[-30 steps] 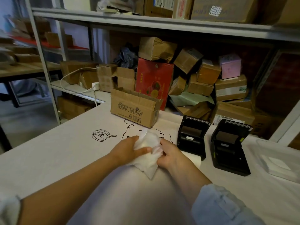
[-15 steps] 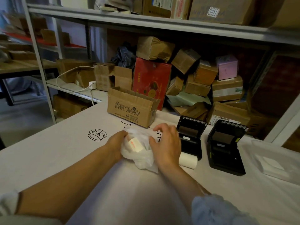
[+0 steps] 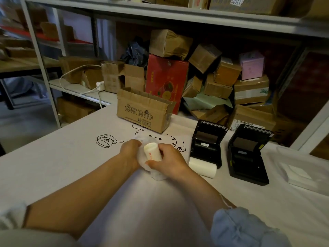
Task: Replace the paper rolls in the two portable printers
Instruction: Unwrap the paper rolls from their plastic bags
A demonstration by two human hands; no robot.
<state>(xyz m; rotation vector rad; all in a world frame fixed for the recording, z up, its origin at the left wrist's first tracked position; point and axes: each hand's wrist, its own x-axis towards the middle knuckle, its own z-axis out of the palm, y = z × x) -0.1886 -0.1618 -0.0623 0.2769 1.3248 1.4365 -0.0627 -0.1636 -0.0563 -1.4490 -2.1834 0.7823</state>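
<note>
Here, right hand [image 3: 168,162] grips paper roll [image 3: 152,154] | left hand [image 3: 130,152] bunches plastic wrapper [image 3: 142,160] | spare roll [image 3: 203,167] beside right fingers, fronting open printer [image 3: 207,142]

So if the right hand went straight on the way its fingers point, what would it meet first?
The right hand points leftward across the paper roll it grips; beyond that it would probably meet the left hand, which holds the plastic wrapper close against the roll.

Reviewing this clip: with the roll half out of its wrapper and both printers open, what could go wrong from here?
1. The right hand grips the paper roll while the left hand holds the thin plastic wrapper; a scrap may tear off and cling.
2. The loose roll lying against the left printer may get nudged and roll away.
</note>
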